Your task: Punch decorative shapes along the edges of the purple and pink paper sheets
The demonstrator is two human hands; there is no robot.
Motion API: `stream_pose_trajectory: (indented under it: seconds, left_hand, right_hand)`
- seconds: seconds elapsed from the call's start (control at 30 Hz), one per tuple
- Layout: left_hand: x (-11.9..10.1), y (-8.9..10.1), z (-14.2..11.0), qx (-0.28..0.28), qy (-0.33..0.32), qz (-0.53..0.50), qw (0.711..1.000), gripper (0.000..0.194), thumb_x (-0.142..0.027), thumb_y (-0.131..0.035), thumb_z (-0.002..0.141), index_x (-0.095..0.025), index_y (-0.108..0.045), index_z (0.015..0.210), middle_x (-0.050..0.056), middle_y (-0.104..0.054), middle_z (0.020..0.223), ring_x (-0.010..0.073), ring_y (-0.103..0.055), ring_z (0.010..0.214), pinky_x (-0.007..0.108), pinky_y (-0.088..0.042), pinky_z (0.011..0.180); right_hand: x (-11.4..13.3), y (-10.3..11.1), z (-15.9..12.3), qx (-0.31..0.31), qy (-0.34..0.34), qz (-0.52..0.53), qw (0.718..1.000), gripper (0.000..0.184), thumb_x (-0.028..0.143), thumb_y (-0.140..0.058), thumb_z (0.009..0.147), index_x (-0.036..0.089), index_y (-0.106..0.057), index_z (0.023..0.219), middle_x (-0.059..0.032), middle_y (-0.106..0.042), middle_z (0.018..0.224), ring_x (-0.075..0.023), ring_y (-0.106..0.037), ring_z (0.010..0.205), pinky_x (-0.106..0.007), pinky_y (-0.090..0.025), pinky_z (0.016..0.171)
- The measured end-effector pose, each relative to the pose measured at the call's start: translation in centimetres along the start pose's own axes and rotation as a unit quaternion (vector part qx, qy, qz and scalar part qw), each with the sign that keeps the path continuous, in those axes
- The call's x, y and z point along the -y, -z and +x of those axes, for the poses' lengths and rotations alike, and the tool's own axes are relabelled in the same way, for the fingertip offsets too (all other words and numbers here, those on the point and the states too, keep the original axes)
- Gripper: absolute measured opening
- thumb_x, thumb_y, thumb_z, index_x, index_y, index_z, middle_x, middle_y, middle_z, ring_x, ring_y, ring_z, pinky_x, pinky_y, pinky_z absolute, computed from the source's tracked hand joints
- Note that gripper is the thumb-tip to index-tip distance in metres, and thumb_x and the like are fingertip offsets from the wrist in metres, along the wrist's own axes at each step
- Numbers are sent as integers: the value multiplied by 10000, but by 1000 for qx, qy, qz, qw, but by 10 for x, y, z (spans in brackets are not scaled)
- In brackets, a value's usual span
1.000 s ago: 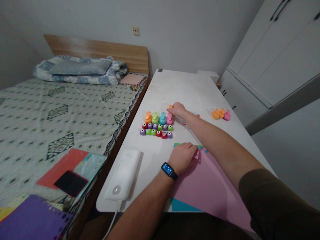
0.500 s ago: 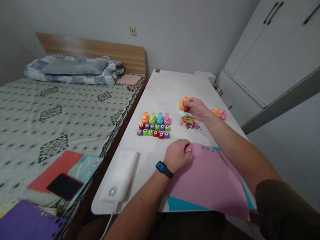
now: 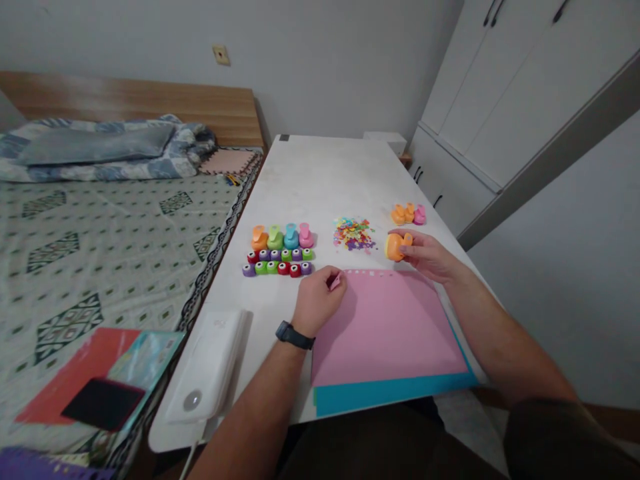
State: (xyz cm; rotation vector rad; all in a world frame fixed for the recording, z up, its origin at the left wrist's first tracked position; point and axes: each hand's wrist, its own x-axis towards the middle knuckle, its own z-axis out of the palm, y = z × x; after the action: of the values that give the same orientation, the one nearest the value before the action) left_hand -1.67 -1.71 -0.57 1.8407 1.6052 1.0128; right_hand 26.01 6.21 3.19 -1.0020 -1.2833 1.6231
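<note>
My left hand (image 3: 317, 300) pinches the far left corner of a pink sheet of paper (image 3: 390, 327) that lies on a blue sheet (image 3: 350, 399) on the white table (image 3: 320, 180). The pink sheet's far edge carries a row of small punched holes. My right hand (image 3: 425, 255) grips an orange paper punch (image 3: 395, 245) just beyond the sheet's far right corner. A heap of colourful punched bits (image 3: 354, 233) lies to the left of that punch.
Four large punches (image 3: 283, 236) and two rows of small ones (image 3: 277, 261) stand left of the heap. Three more punches (image 3: 409, 214) sit near the right edge. A white power bank (image 3: 207, 367) lies near left. A bed (image 3: 90, 227) adjoins the table; wardrobe at right.
My right hand lifted an orange punch from beside the row and carried it right and nearer, down to the pink sheet's far edge. The pink sheet turned square to the table.
</note>
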Motion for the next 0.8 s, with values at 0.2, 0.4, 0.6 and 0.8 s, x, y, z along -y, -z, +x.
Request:
stream_pose_trajectory:
  seconds: [0.2, 0.4, 0.6, 0.8]
  left_hand:
    - [-3, 6, 3, 3, 28, -7, 1000, 241, -382, -554, 895, -189, -694, 861, -9, -684, 724, 144, -605, 679, 245, -413, 638]
    - [-10, 14, 4, 3, 46, 1, 999, 232, -384, -571, 879, -191, -698, 853, -10, -688, 726, 145, -611, 680, 244, -408, 624]
    - [-15, 18, 3, 1, 47, -12, 999, 226, -374, -585, 874, -180, -700, 855, -9, -683, 735, 136, -582, 667, 242, -405, 620]
    - [-7, 16, 0, 5, 48, -36, 998, 229, -378, -588, 881, -178, -698, 864, -3, -686, 748, 139, -582, 681, 239, -422, 640]
  right_hand:
    - [-10, 11, -10, -53, 18, -50, 997, 498, 298, -779, 695, 255, -653, 1175, -23, -655, 1034, -179, -629, 864, -305, -530, 749]
    - [-18, 11, -6, -124, 14, -201, 972, 444, 324, -680, 749, 235, -610, 1178, -14, -646, 967, -171, -602, 787, -290, -526, 680]
    - [-32, 6, 2, -170, 37, -313, 934, 405, 355, -638, 799, 219, -596, 1178, -28, -664, 1000, -170, -606, 796, -285, -509, 673]
    - [-39, 5, 3, -165, 29, -388, 906, 410, 417, -616, 848, 226, -602, 1211, -38, -699, 1044, -198, -636, 869, -328, -503, 756]
